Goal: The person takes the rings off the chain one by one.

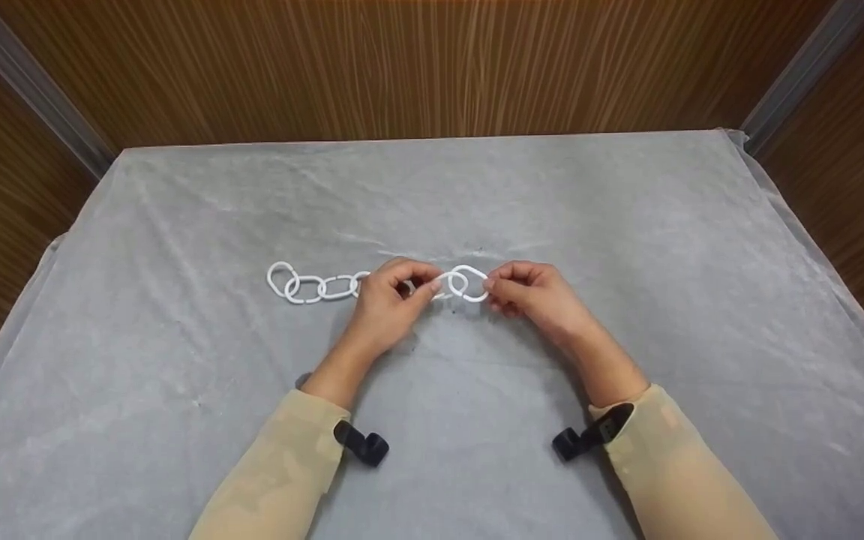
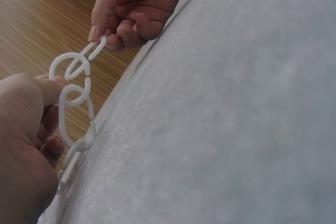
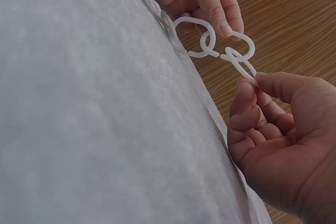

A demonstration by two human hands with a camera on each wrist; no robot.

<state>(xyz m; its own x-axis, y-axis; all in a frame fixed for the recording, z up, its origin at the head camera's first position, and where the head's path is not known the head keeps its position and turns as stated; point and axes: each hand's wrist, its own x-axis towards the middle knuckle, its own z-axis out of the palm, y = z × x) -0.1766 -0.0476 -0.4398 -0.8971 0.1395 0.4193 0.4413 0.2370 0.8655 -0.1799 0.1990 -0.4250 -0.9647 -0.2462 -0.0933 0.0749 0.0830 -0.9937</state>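
Head view: a chain of white plastic links (image 1: pixel 327 286) is laid out mid-table on the grey cloth-covered table (image 1: pixel 627 225). Its right end is pinched by the left hand (image 1: pixel 391 300), and the end link (image 1: pixel 469 283) is gripped by the right hand (image 1: pixel 533 296).

Left wrist view: the links (image 2: pixel 76 98) look thin, light and stiff, probably a bit slick.

Right wrist view: the end link (image 3: pixel 239 56) is held by fingertips (image 3: pixel 247 90) on its narrow side, arguably the best spot.
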